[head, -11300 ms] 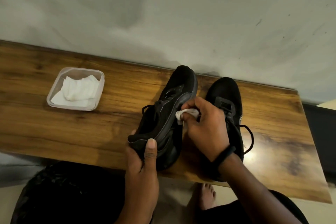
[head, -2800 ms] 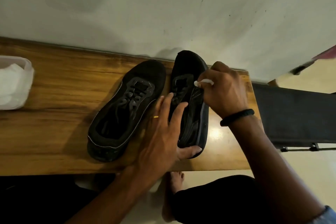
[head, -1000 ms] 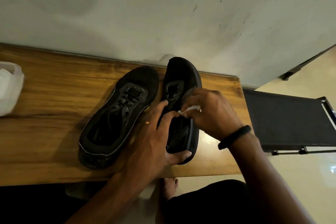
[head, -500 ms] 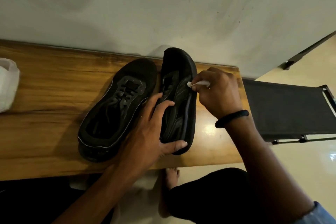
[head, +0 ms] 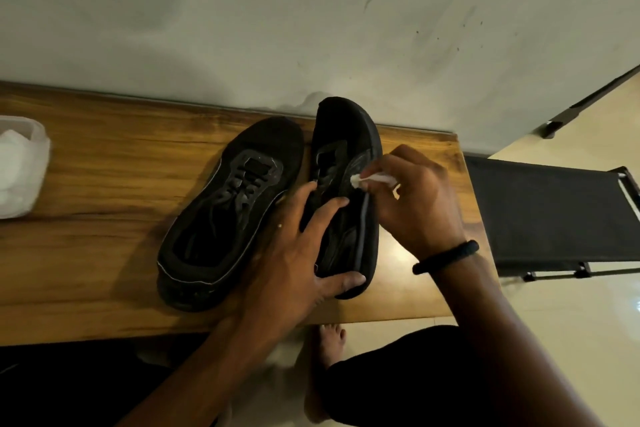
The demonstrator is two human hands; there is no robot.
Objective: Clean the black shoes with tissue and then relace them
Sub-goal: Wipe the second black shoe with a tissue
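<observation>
1. Two shoes are sitting side by side on the wooden surface (head: 104, 191). The flat shoe (head: 235, 211) is resting on its sole, and the tilted shoe (head: 343, 121) just beside it is tipped up on its edge with the toe almost against the wall.
2. The right hand (head: 419, 204) is pinching a small wad of tissue (head: 375, 178) between thumb and fingertips and pressing it against the side of the tilted shoe, up toward the toe end.
3. The left hand (head: 294, 253) is bracing that same shoe, with its fingers spread flat over the upper and the thumb lying against the heel end.
4. What's just changed: a second ago the tissue was down around the middle of the shoe, and now it's sitting back up near the front. So I'm guessing it's going back and forth in wiping strokes along that side.
5. Versus the earliest frame: back then the other shoe was being held up and wiped. Now it's lying down untouched, and the work is happening on the second shoe.
6. So cleaning is looking well along, maybe close to done. Relacing isn't looking started yet.
7. The container of spare tissue (head: 20, 166) is now sitting well off at the left edge.
</observation>
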